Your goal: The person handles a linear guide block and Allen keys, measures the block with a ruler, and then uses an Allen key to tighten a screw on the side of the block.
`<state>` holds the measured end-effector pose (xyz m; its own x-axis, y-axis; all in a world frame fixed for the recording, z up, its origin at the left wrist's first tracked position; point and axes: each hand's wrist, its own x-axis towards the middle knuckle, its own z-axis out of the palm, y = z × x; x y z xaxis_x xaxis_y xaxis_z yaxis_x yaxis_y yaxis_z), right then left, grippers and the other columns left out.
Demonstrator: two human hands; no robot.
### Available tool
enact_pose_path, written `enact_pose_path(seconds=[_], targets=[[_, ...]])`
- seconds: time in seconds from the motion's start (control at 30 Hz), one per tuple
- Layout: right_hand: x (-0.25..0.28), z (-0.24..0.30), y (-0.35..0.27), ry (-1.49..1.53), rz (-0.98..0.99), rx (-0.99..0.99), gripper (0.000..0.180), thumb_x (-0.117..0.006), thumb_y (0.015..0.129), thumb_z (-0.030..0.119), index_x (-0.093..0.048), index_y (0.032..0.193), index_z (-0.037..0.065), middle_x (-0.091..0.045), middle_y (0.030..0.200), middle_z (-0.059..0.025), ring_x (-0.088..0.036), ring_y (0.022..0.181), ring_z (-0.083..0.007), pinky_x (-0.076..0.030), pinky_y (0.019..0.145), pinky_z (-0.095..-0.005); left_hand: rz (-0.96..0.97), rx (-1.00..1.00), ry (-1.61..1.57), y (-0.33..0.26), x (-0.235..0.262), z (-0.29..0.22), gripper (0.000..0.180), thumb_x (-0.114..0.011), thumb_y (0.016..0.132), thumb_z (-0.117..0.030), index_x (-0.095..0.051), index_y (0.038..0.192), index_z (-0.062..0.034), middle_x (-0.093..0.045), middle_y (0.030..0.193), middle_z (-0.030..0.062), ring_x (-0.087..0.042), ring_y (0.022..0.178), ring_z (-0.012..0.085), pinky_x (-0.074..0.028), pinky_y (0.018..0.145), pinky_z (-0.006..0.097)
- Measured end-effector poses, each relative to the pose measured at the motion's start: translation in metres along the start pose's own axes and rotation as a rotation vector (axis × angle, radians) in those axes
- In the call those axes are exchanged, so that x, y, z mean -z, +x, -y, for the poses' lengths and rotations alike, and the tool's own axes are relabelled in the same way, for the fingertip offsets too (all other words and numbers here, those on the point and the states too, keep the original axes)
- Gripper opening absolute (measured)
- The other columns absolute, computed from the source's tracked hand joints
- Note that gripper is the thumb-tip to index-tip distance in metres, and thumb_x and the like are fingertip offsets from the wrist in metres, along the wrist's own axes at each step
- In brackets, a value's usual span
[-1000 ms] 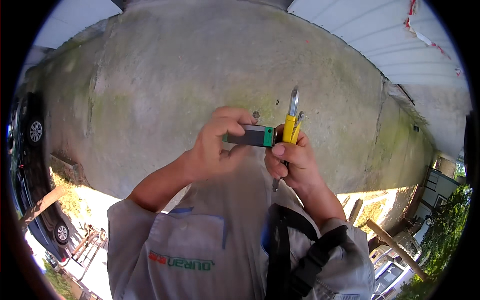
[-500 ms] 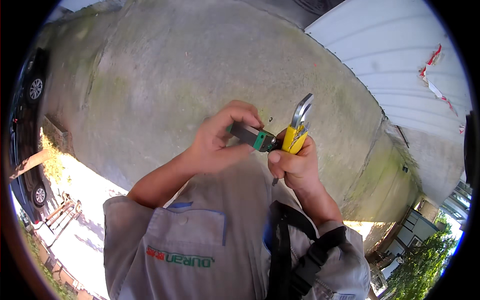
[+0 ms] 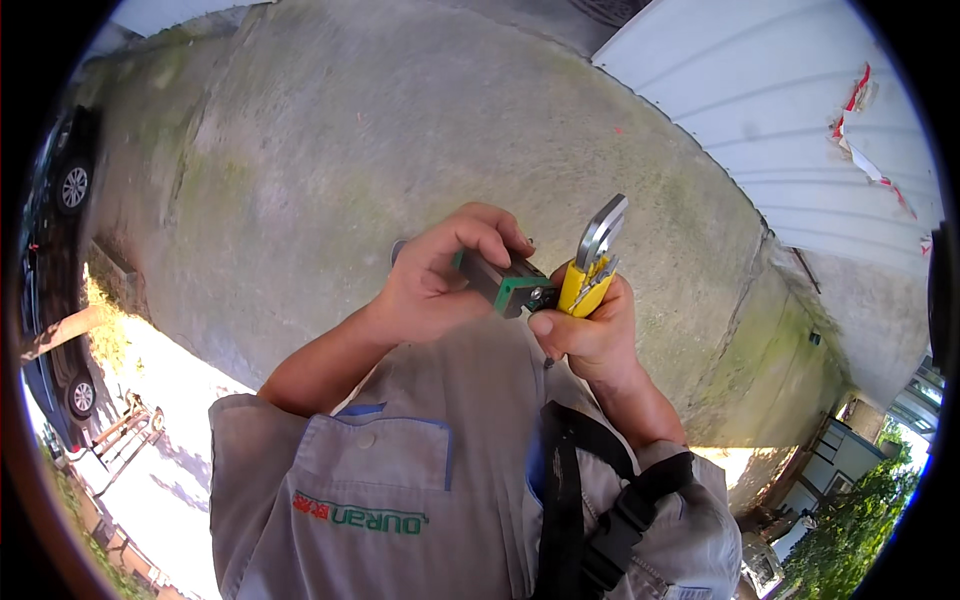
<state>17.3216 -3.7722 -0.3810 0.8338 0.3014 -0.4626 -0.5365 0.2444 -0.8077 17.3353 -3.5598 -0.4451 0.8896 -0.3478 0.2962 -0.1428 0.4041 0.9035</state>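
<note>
Head view: block [image 3: 505,285] between hands.

Red-and-green printed logo patch [image 3: 360,517] on the grey work shirt's [image 3: 300,470] chest, low centre-left.

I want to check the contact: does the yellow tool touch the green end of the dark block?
Touching: the head view shows the yellow tool against the block's green end.

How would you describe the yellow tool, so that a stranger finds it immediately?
Start from the wide grey concrete ground, then look at the two hands raised in the middle. The right hand grips the yellow tool, a yellow-handled piece with bare metal parts sticking up. Beside it, the left hand holds a dark block with a green end.
</note>
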Motion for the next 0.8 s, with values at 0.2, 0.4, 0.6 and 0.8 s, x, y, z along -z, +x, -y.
enact_pose_path(seconds=[0.2,0.4,0.6,0.8], targets=[[0.009,-0.001,-0.010,0.016,-0.006,0.021,0.040,-0.082,0.070,-0.001,-0.061,0.104,0.000,-0.066,0.081,-0.0053,-0.058,0.060,-0.0095,-0.046,0.052,-0.0242,-0.003,0.041,-0.044,0.001,-0.015,-0.002,0.038,-0.073,0.078,0.009,-0.053,0.105,-0.0078,-0.051,0.126,0.0149,-0.060,0.116,0.0288,-0.051,0.098,0.039],[0.011,0.000,-0.017,0.011,0.002,0.080,0.036,-0.082,0.069,-0.003,-0.059,0.096,0.001,-0.063,0.070,-0.0081,-0.056,0.048,-0.0131,-0.042,0.043,-0.0262,-0.020,0.022,-0.072,0.000,-0.032,-0.001,0.039,-0.067,0.076,0.011,-0.053,0.107,-0.0079,-0.052,0.126,0.0151,-0.059,0.115,0.0255,-0.049,0.097,0.037],[0.016,-0.007,-0.023,0.024,0.031,0.070,0.034,-0.081,0.071,0.000,-0.057,0.096,0.001,-0.060,0.067,-0.0081,-0.053,0.046,-0.0136,-0.041,0.042,-0.0269,-0.056,0.027,-0.055,-0.007,-0.039,-0.012,0.042,-0.074,0.076,0.007,-0.054,0.109,-0.0082,-0.053,0.126,0.0150,-0.059,0.113,0.0240,-0.049,0.097,0.037],[0.020,-0.009,-0.020,0.082,0.054,0.001,0.034,-0.078,0.075,0.002,-0.055,0.100,0.001,-0.056,0.063,-0.0081,-0.050,0.042,-0.0155,-0.040,0.040,-0.0295,-0.210,0.215,-0.038,-0.013,-0.051,-0.030,0.045,-0.074,0.075,0.008,-0.055,0.114,-0.0058,-0.058,0.118,0.0109,-0.058,0.111,0.0191,-0.048,0.095,0.034]])
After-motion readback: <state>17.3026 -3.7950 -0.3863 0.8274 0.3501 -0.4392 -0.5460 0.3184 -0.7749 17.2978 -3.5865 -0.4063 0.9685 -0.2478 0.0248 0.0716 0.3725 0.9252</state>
